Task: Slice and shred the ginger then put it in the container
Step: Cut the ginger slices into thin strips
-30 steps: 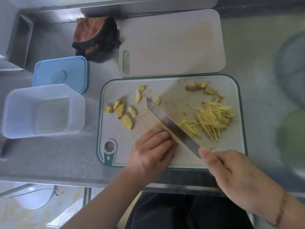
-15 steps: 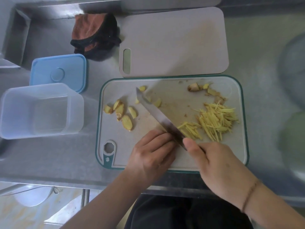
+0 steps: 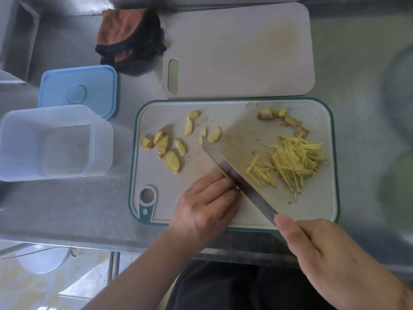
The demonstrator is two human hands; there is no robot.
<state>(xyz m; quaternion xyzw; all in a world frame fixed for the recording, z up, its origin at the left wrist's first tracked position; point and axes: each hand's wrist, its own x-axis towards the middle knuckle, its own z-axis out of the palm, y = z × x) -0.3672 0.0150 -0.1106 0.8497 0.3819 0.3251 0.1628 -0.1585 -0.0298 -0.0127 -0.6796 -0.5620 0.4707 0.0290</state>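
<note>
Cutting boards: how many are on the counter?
2. The teal-rimmed cutting board lies nearest the person and carries the ginger; the plain grey cutting board lies just behind it, bare. None looks hidden.

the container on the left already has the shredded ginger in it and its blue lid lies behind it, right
Not quite. The head view shows the container holding no ginger; the shredded ginger lies in a pile on the cutting board. The blue lid does lie behind the container.
</note>
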